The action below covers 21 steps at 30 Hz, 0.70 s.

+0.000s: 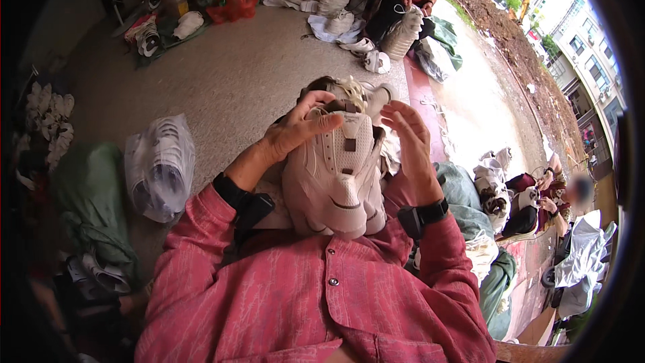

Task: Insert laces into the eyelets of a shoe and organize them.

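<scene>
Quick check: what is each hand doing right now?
Left hand: gripping the top of the white sneaker, fingers curled over it.
Right hand: open, fingers spread beside the sneaker; contact cannot be told.

Shoe (336,175) between hands, before chest; bagged shoes (160,167) left; sacks (494,282), probably, right.

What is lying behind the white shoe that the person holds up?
Behind the white shoe, laces and part of another pale shoe show above it. The shoe covers the rest. Left hand grips its top.
</scene>
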Tool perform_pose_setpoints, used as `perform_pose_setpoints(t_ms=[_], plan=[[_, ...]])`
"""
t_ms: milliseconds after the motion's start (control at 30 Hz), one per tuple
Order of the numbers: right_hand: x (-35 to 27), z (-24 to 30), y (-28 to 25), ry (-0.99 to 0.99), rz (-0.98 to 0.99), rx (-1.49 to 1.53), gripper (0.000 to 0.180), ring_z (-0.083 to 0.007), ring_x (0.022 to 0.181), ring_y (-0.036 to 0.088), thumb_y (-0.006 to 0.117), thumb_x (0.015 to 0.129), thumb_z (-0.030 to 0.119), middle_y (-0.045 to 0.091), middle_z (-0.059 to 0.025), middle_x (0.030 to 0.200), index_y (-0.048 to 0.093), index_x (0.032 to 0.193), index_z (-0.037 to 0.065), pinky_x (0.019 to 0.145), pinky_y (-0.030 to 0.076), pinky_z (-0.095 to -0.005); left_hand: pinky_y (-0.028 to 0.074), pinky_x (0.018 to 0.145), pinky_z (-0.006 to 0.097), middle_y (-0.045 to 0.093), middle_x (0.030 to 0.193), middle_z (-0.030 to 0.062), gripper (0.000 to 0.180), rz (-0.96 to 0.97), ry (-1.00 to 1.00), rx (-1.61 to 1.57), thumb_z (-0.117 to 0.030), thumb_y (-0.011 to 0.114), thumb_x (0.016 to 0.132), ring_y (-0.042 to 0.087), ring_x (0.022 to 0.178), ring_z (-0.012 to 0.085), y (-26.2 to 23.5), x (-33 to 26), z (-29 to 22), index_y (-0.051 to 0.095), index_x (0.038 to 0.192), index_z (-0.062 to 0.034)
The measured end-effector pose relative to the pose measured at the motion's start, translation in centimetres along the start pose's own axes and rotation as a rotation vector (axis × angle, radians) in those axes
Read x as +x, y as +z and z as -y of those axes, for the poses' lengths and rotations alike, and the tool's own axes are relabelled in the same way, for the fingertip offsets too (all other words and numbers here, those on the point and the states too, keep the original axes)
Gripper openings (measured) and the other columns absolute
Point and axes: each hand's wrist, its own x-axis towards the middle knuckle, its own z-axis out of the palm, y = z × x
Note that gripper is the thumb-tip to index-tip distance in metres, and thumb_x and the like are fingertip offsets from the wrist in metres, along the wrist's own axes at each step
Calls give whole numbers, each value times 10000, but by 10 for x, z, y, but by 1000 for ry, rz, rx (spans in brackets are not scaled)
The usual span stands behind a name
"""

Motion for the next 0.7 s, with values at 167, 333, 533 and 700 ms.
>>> perform_pose_setpoints(t_ms=[167,333,533,700], plan=[[-6,18,51,65,46,185,545,-204,1216,515,368,1045,418,584,-133,1253,506,1316,-34,1063,350,-332,406,1013,376,554,1306,198,822,-478,148,214,-704,507,873,555,1171,309,29,-23,9,438,1341,-31],[-12,15,71,114,-50,2,476,-156,1069,517,377,1042,388,599,-95,1137,585,1222,-1,970,373,-269,358,1058,388,504,1361,202,711,-573,336,53,-591,345,993,486,1257,290,32,-45,58,425,1382,-1],[-42,-19,62,53,-298,78,531,-174,1039,576,323,1046,390,630,-121,1150,546,1264,-40,954,427,-296,290,1125,353,447,1405,120,711,-287,326,31,-591,328,1001,411,1316,216,32,-41,36,337,1444,-36],[-61,27,62,96,-353,16,616,-154,990,627,246,1050,479,656,-110,1115,548,1233,-26,889,488,-259,250,1137,354,430,1414,150,627,-125,417,280,-480,249,1038,376,1349,250,34,-23,43,316,1448,-10]])
